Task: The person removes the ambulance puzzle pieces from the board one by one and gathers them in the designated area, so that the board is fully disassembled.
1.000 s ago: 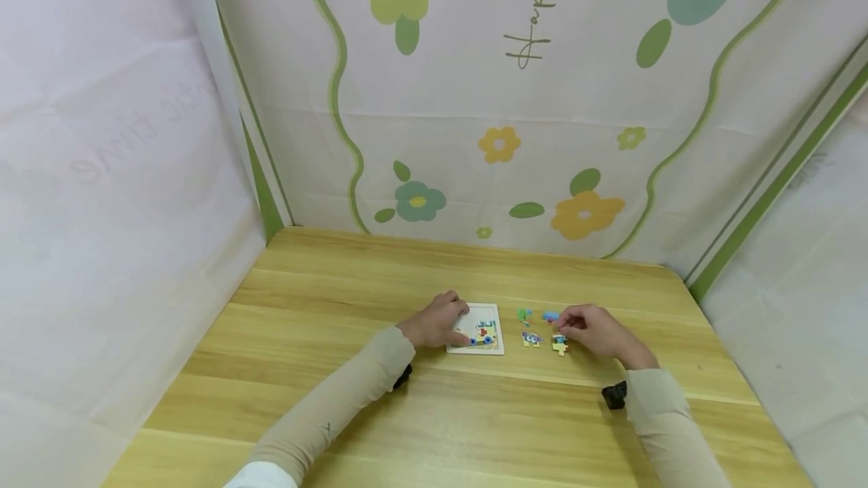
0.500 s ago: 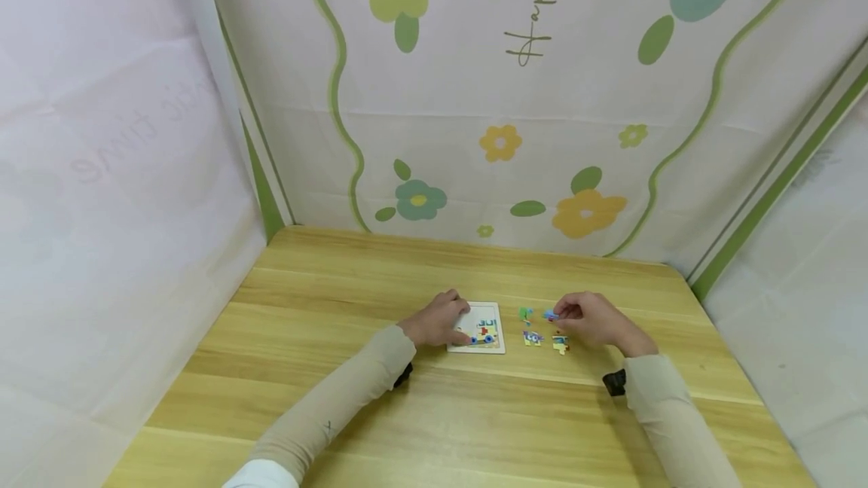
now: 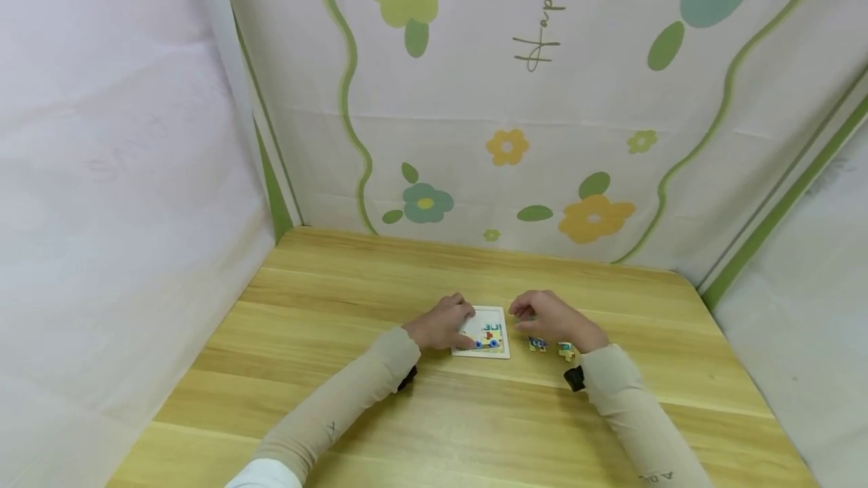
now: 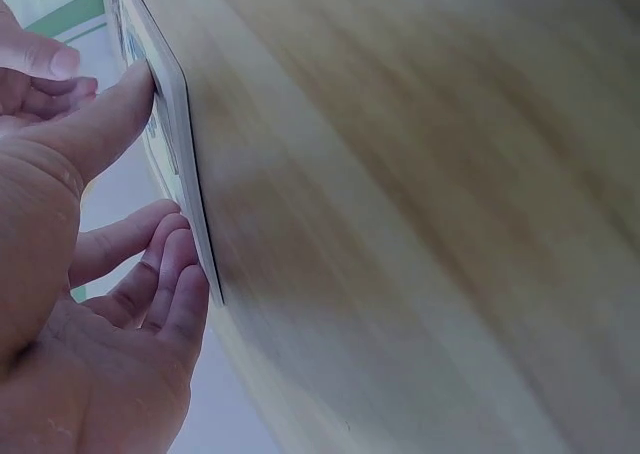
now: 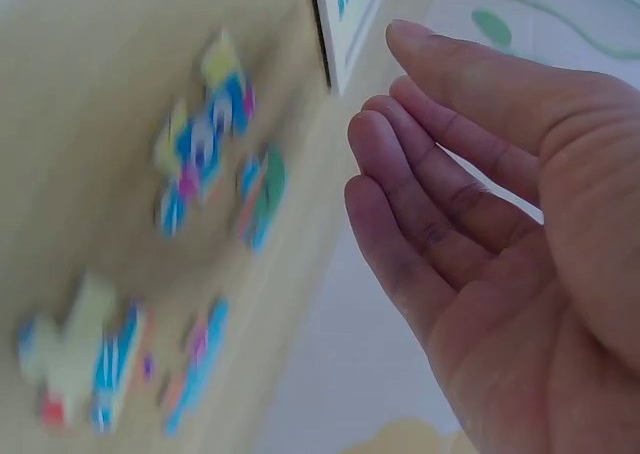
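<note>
A small white-framed jigsaw board (image 3: 486,314) lies flat on the table, with part of a coloured picture fitted at its lower right. My left hand (image 3: 442,323) rests on its left side. The thumb (image 4: 118,114) presses on the board's face while the bent fingers (image 4: 165,264) touch its edge. My right hand (image 3: 551,318) hovers just right of the board, fingers gently bent and nothing between them. Beneath it are loose jigsaw pieces: one with cartoon eyes (image 5: 205,139), a green-and-blue one (image 5: 262,196), a cream-yellow one (image 5: 88,349) and a blue-and-pink one (image 5: 198,359).
A wood-grain table (image 3: 407,413) carries everything. Behind it hangs a white cloth (image 3: 447,96) printed with flowers, and more pale cloth (image 3: 122,209) closes off the left and right sides.
My right hand has moved left from the blue piece to beside the board, its fingers loosening. My left hand has stayed on the board. The head view has shifted slightly.
</note>
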{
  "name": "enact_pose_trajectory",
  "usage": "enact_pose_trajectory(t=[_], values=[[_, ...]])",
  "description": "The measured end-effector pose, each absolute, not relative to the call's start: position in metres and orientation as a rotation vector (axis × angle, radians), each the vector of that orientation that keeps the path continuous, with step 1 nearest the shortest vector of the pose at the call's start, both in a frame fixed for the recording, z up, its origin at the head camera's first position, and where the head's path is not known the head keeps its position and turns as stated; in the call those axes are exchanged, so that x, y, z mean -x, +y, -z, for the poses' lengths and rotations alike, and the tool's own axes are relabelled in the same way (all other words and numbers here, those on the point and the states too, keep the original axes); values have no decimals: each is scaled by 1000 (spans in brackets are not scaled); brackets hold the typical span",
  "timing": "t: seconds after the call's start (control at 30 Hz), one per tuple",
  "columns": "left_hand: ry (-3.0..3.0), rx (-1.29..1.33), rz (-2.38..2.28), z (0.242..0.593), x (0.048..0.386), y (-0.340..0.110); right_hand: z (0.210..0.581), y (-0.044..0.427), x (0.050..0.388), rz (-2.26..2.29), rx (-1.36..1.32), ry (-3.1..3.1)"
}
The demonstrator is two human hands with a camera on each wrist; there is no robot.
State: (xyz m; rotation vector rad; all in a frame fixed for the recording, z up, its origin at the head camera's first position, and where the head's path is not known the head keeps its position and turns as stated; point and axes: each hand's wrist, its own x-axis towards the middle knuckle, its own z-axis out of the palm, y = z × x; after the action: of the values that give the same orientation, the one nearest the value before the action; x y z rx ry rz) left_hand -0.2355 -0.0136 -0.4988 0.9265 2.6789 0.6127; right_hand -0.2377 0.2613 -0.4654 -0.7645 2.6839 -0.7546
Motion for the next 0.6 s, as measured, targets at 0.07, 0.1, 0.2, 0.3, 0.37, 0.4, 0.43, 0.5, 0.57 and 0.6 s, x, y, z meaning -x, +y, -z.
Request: enact_pose_trajectory(t=[0.07, 0.1, 0.2, 0.3, 0.37, 0.4, 0.43, 0.5, 0.57, 0.6], values=[[2682, -932, -614, 499, 236, -13, 469, 253, 238, 757, 800, 2672], [2683, -933, -615, 499, 236, -13, 471, 249, 238, 764, 822, 2667], [2685, -938, -606, 497, 236, -12, 476, 241, 237, 766, 849, 2666], [2681, -937, -584, 495, 235, -10, 481, 238, 235, 732, 866, 2687], [2683, -935, -572, 494, 235, -9, 483, 237, 233, 715, 860, 2701], [2684, -933, -566, 493, 234, -8, 484, 237, 232, 712, 860, 2703], [2685, -931, -559, 492, 234, -7, 484, 237, 232, 711, 862, 2705], [2685, -937, -558, 491, 233, -6, 485, 236, 231, 719, 868, 2701], [2692, -959, -559, 491, 232, -3, 486, 236, 232, 723, 878, 2697], [2695, -972, -556, 491, 232, -1, 486, 236, 232, 724, 880, 2694]])
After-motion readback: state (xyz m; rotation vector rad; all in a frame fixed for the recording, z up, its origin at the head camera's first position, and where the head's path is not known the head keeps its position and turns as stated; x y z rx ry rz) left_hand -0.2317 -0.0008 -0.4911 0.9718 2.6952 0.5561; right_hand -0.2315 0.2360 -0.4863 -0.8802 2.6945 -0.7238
